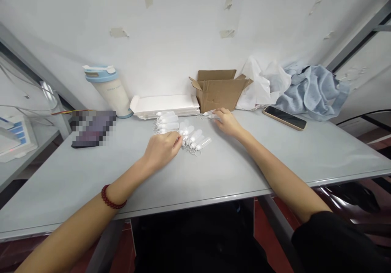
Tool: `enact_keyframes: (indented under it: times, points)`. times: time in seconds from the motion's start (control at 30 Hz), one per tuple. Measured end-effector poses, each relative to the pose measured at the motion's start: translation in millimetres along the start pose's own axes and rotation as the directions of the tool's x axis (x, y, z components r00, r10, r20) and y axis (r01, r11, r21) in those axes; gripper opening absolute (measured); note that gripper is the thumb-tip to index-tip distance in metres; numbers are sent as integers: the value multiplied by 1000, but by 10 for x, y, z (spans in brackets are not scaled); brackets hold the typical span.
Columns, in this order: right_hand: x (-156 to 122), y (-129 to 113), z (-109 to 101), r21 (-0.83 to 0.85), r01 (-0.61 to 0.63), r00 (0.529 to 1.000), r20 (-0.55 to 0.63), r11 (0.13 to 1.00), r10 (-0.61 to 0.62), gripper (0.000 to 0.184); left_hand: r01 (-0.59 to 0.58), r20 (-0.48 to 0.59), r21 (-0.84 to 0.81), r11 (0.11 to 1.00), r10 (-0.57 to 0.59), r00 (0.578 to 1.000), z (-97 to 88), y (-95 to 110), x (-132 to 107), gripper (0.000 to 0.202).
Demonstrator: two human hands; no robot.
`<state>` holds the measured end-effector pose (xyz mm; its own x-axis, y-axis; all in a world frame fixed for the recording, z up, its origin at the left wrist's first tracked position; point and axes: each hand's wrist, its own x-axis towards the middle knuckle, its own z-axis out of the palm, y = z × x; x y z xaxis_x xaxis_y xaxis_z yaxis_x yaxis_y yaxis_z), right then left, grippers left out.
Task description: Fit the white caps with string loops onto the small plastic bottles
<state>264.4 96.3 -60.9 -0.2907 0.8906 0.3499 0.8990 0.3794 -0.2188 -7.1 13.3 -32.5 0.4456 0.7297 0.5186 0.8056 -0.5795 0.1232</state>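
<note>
A pile of small translucent white plastic tubes [195,135] with white caps and thin cord loops lies mid-table, and more tubes [168,118] sit in a row behind it. My left hand [161,149] is closed at the pile's left edge, thumb and forefinger pressed together. Whatever is in that pinch is hidden by the fingers. Farther back, in front of the cardboard box, my right hand [227,121] has its fingers curled over the end of another white tube [209,113] low at the tabletop.
Behind the tubes lie stacked flat white boxes [166,104], beside an open cardboard box [218,96]. At left stand a blue-lidded tumbler [111,92] and a dark, partly pixelated item [97,130]. A plastic bag [259,86], phone [284,117] and light-blue cloth [314,92] are at right.
</note>
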Motion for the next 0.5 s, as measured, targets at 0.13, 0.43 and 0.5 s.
enact_keyframes:
  times: [0.13,0.43,0.5]
  points:
    - [15,64,27,-8,2,1000,21,1000,-2,36,2,15,-1,1000,-2,1000,0,8,-5,28]
    - [21,7,72,51,-25,999,39,998,23,29,2,-8,-36,999,-2,1000,-3,28,-11,33]
    - [20,-29,76,100,-18,1000,23,995,16,26,-5,-20,-41,999,4,1000,1,28,-11,33]
